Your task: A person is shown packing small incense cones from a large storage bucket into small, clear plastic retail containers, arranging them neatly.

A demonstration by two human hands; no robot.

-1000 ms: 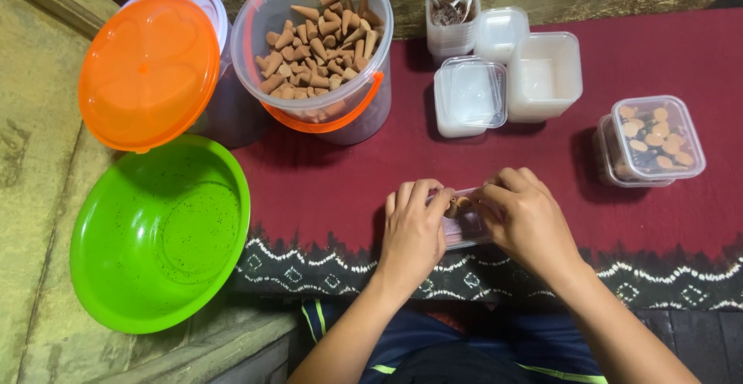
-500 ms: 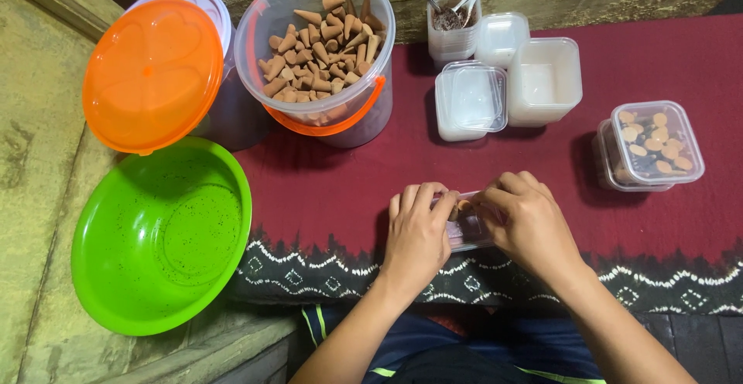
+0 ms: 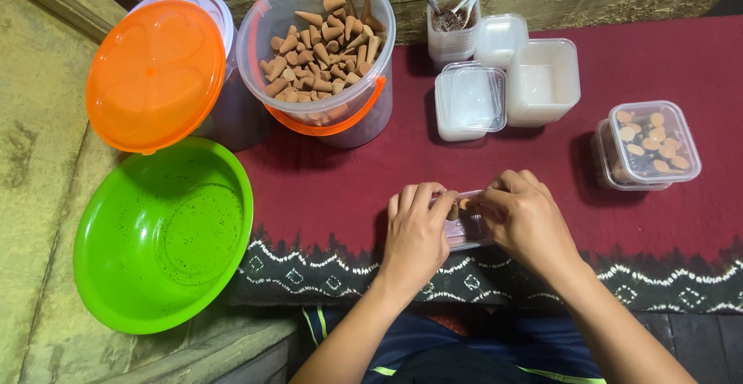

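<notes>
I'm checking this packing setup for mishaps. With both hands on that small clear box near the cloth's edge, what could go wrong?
1. The small clear box sits near the front edge of the red cloth, half hidden by the left hand and right hand; a slip might tip its cones out.
2. The open bucket of cones stands close by the left arm's path; a careless reach could knock it.

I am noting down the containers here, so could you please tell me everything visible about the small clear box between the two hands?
The small clear box is a low plastic tub lying flat on the dark red cloth. The left hand and right hand cover most of it from either side. A few brown cones show at its far edge by the fingertips.
</notes>
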